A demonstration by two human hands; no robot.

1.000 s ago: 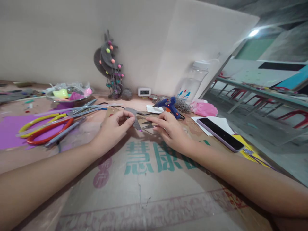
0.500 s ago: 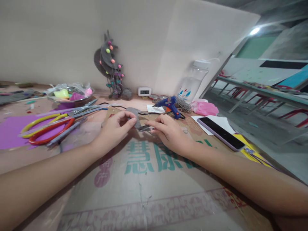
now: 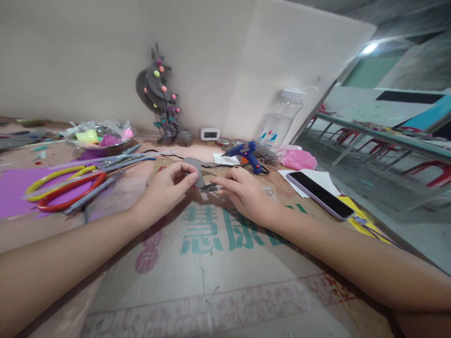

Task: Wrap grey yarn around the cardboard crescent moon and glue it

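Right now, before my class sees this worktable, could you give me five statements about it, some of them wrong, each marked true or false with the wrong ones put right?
1. The left hand holds a grey piece. True.
2. The right hand holds the blue glue gun. False: that lies beyond the hand, which holds what looks like small scissors.
3. The phone lies with its screen facing up. True.
4. The purple sheet lies under the right hand. False: it is over on the left side of the table.
5. The small white clock stands between the hanging decoration and the clear bottle. True.
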